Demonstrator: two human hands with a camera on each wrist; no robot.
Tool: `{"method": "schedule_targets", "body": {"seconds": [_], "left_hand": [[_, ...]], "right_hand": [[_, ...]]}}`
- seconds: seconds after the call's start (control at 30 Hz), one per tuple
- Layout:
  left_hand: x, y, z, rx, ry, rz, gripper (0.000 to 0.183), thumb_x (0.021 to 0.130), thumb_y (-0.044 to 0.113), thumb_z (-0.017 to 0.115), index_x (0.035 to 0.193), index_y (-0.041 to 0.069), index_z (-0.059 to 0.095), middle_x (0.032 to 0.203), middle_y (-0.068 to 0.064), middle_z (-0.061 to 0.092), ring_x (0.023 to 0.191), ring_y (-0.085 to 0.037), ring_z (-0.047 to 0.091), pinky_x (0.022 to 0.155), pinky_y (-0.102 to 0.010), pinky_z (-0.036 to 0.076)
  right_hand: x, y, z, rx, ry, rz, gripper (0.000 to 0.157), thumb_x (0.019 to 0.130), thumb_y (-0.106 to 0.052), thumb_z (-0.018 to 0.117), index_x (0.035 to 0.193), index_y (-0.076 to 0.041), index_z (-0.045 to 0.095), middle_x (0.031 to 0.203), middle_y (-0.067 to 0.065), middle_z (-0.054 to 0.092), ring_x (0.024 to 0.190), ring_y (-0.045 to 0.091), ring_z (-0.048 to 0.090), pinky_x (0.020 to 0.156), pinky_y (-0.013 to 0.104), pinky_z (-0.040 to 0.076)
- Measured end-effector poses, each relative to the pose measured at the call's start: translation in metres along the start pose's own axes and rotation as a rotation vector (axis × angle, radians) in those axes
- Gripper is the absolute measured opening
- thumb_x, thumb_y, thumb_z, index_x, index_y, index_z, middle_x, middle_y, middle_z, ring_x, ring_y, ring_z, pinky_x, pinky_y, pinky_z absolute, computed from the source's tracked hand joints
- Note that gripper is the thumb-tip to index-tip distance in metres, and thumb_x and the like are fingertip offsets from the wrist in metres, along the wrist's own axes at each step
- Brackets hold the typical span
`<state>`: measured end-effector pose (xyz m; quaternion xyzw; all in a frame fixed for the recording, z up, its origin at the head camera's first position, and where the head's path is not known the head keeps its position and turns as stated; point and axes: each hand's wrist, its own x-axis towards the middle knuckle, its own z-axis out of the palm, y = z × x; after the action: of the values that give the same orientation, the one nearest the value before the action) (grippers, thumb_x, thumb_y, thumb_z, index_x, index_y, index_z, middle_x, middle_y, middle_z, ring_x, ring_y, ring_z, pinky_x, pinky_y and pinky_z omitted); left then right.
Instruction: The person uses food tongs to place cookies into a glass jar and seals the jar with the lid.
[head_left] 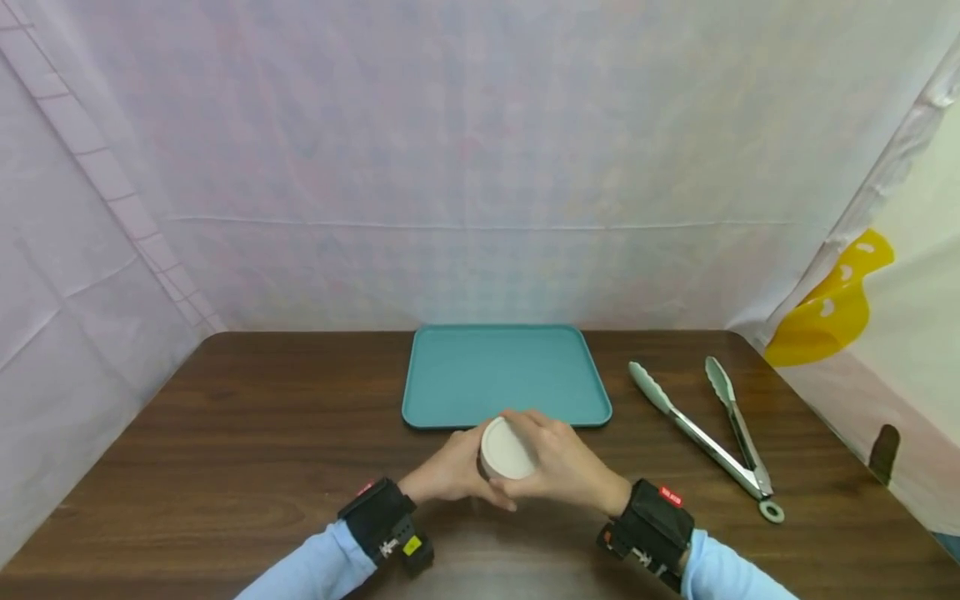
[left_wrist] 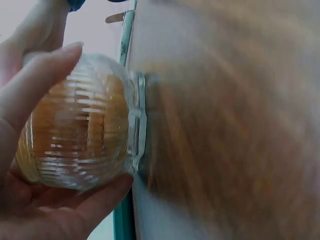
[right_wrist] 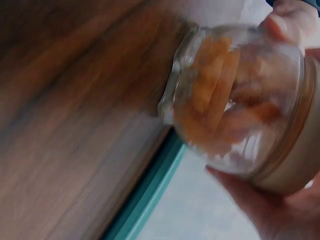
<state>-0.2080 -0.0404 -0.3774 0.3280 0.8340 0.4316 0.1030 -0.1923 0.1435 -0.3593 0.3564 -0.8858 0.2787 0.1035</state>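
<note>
Both hands are round a clear ribbed glass jar point(left_wrist: 80, 125) in front of the tray. Orange-brown pieces point(right_wrist: 216, 82) show through its glass, and a flat off-white lid point(head_left: 507, 450) covers its top. My left hand point(head_left: 453, 468) holds the jar's body, with thumb and fingers on opposite sides in the left wrist view. On the other side, my right hand point(head_left: 558, 467) grips round the lid. The jar's scalloped glass base point(right_wrist: 172, 90) faces the tabletop; whether it touches the wood I cannot tell.
A teal tray point(head_left: 502, 367) lies at the back middle of the brown wooden table point(head_left: 247, 450). Metal tongs point(head_left: 708, 442) lie spread on the right. A yellow curved sheet point(head_left: 825, 321) is at the right back edge, and pale cloth point(head_left: 465, 150) hangs behind.
</note>
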Motion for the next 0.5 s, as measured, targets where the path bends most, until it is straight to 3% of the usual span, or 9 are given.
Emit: {"method": "schedule_targets", "body": {"seconds": [0.23, 0.33, 0.4, 0.5], "left_hand": [[0.001, -0.001, 0.001, 0.032, 0.032, 0.0, 0.094, 0.057, 0.03, 0.084, 0.134, 0.006, 0.034, 0.123, -0.009, 0.052, 0.106, -0.022, 0.053, 0.09, -0.031, 0.047], [0.001, -0.001, 0.001, 0.026, 0.03, 0.007, 0.094, 0.058, 0.03, 0.083, 0.134, 0.006, 0.034, 0.123, -0.01, 0.052, 0.106, -0.022, 0.053, 0.09, -0.03, 0.047], [0.001, -0.002, 0.001, 0.017, 0.021, 0.012, 0.094, 0.059, 0.03, 0.083, 0.134, 0.006, 0.033, 0.123, -0.01, 0.051, 0.107, -0.022, 0.053, 0.091, -0.03, 0.047], [0.0, -0.003, 0.001, -0.005, 0.0, 0.015, 0.094, 0.06, 0.029, 0.082, 0.135, 0.006, 0.031, 0.125, -0.01, 0.05, 0.108, -0.022, 0.052, 0.091, -0.03, 0.046]], "right_hand": [[0.0, -0.02, 0.01, -0.291, 0.136, 0.152, 0.073, 0.067, -0.05, 0.068, 0.116, 0.002, 0.051, 0.089, 0.014, 0.059, 0.063, 0.019, 0.058, 0.046, 0.021, 0.049], [0.0, -0.025, 0.013, -0.361, 0.162, 0.184, 0.074, 0.067, -0.052, 0.068, 0.112, 0.004, 0.051, 0.084, 0.016, 0.058, 0.057, 0.022, 0.058, 0.042, 0.026, 0.049], [0.001, -0.027, 0.011, -0.364, 0.131, 0.193, 0.075, 0.068, -0.053, 0.067, 0.112, 0.006, 0.05, 0.084, 0.018, 0.058, 0.057, 0.023, 0.058, 0.042, 0.027, 0.05], [0.002, -0.024, 0.0, -0.23, -0.02, 0.214, 0.081, 0.07, -0.054, 0.067, 0.12, 0.006, 0.044, 0.092, 0.019, 0.056, 0.066, 0.023, 0.059, 0.047, 0.025, 0.051]]}}
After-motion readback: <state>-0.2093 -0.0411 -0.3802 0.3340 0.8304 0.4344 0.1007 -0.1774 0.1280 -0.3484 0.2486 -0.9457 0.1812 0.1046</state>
